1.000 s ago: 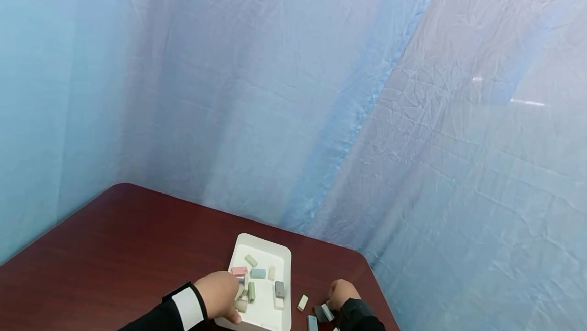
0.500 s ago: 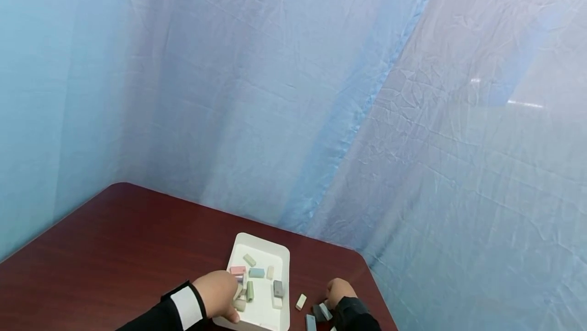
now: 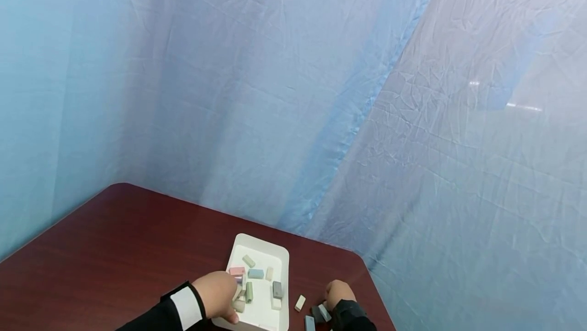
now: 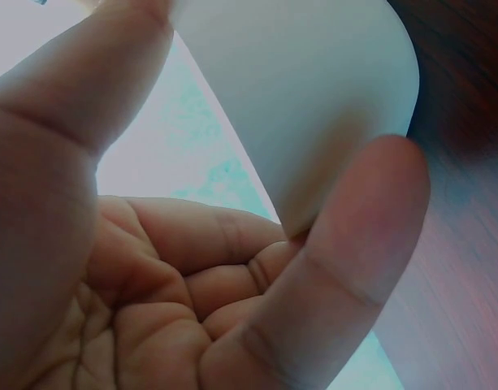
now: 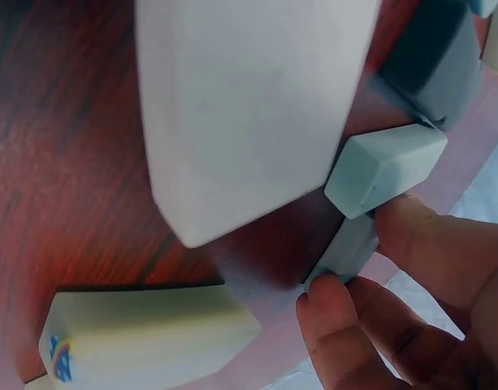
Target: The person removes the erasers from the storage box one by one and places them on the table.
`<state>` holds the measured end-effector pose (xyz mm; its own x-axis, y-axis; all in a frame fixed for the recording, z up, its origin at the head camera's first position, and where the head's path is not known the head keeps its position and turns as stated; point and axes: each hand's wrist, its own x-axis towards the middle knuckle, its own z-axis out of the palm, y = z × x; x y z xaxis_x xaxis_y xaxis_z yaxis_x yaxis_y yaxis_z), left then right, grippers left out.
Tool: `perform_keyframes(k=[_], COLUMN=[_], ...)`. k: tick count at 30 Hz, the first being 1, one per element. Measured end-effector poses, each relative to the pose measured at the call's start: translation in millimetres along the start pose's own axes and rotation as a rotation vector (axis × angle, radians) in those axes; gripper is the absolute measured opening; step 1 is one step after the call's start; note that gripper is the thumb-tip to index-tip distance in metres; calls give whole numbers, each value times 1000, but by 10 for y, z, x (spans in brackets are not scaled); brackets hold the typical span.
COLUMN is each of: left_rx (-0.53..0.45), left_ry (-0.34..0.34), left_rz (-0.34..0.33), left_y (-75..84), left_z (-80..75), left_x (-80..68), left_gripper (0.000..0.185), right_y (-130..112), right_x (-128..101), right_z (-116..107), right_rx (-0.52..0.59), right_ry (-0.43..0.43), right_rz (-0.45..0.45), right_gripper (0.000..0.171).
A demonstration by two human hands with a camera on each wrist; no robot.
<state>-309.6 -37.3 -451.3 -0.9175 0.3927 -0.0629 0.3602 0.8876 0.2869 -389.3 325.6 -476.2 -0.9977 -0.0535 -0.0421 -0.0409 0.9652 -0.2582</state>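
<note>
My left hand (image 3: 214,294) grips the left rim of a white tray (image 3: 252,240), its fingers curled at the wall in the left wrist view. Inside the tray lie several small pastel blocks that look like erasers, among them a pink eraser (image 3: 237,271), a blue eraser (image 3: 256,273) and a green eraser (image 3: 249,292). Right of the tray, my right hand (image 3: 339,293) is low at the tabletop. In the right wrist view its thumb and fingertips pinch a grey eraser (image 5: 348,248), partly hidden by the fingers. A pale eraser (image 5: 387,169) touches it.
Loose on the dark red table (image 3: 137,239) are a cream eraser (image 3: 300,303), a blue-grey eraser (image 3: 310,323) and a dark grey eraser (image 5: 431,61). A large white eraser (image 5: 249,106) and a yellowish one with a printed picture (image 5: 151,337) lie close by. Blue curtains (image 3: 257,117) hang behind.
</note>
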Motion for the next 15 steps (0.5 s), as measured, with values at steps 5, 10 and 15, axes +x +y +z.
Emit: perform_keyframes(k=[5, 10, 15], left_rx=[1, 4, 5], left_ry=[18, 19, 5], left_rz=[5, 0, -7], left_y=[9, 17, 26], left_z=[-2, -4, -13], left_x=[-20, -30, -27], left_gripper=[44, 44, 44], right_y=[-12, -37, -19], right_x=[-26, -43, -31], right_z=[13, 14, 40], right_rx=[15, -6, -35], right_ry=[9, 25, 33], right_rz=[-12, -24, -26], right_gripper=[55, 55, 52])
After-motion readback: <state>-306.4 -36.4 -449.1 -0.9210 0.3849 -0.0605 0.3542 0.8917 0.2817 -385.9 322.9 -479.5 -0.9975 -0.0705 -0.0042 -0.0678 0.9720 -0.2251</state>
